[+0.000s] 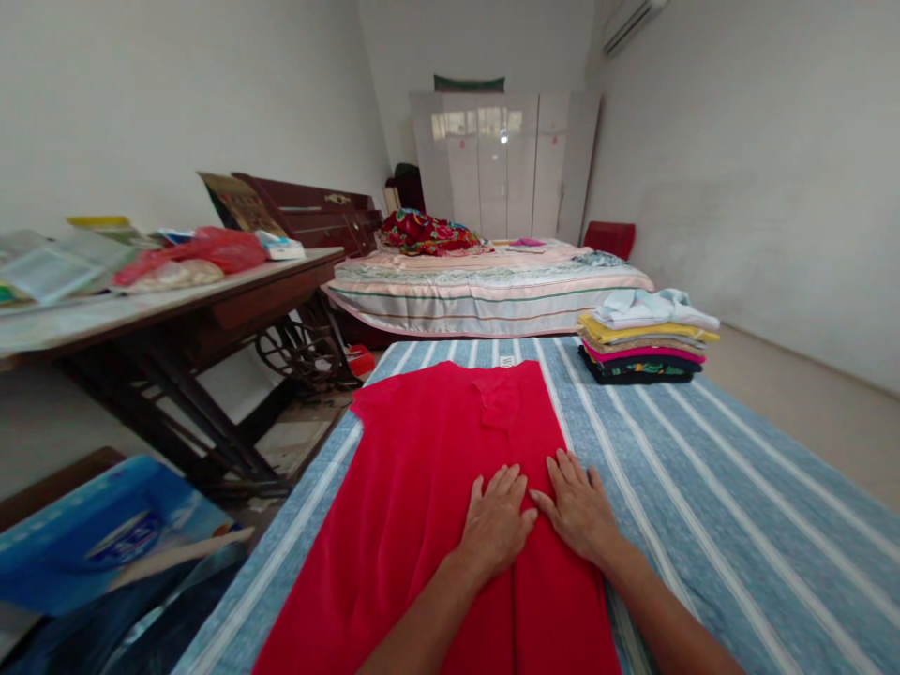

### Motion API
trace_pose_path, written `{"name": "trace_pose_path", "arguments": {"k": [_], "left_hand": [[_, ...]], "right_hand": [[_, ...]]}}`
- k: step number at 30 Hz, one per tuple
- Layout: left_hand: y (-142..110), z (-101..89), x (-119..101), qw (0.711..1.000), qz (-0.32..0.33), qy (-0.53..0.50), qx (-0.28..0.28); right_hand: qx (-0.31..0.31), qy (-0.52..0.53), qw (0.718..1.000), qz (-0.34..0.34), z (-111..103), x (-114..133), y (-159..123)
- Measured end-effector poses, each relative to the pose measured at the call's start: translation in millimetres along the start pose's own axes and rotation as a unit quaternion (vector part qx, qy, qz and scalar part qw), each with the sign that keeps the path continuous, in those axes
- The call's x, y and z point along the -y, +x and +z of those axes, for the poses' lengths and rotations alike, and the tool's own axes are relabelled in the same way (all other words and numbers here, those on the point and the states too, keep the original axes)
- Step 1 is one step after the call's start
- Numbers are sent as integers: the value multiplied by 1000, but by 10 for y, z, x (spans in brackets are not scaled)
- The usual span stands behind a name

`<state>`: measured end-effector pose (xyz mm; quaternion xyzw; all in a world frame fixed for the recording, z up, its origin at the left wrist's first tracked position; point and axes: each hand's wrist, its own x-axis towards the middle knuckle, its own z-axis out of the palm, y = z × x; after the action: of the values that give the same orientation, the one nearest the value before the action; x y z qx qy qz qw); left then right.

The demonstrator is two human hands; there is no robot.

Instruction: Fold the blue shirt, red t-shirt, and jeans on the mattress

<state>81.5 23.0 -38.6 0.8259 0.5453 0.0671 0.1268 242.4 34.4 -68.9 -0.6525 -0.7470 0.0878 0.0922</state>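
Note:
A red short-sleeved garment (414, 469) lies spread on a blue and white striped cloth (703, 525), its right side folded inward over the body. My left hand (496, 520) rests flat on the red fabric near its middle, fingers stretched out. Just beside it, my right hand (577, 506) lies with spread fingers on the folded strip near the garment's right edge. The two hands nearly meet at the thumbs. Neither grasps the cloth. The garment's lower end is partly hidden by my forearms and runs out of view.
A stack of folded clothes (643, 342) stands at the far right of the striped surface. To the left is a sewing-machine table (281, 281) with a red plastic bag (203, 253) on it. Beyond lies a bed (457, 291); a blue box (119, 534) sits low left.

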Motion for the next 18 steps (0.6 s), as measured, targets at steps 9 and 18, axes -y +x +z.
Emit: {"name": "trace_pose_path", "arguments": {"k": [9,18], "left_hand": [[714,-314,68,999,17,-22,-45],[2160,-319,266,987,22,-89,-134]], "right_hand": [[-90,213,972,46,-212,-262,700],[-60,358,907,215,-306,-459,2260]]}}
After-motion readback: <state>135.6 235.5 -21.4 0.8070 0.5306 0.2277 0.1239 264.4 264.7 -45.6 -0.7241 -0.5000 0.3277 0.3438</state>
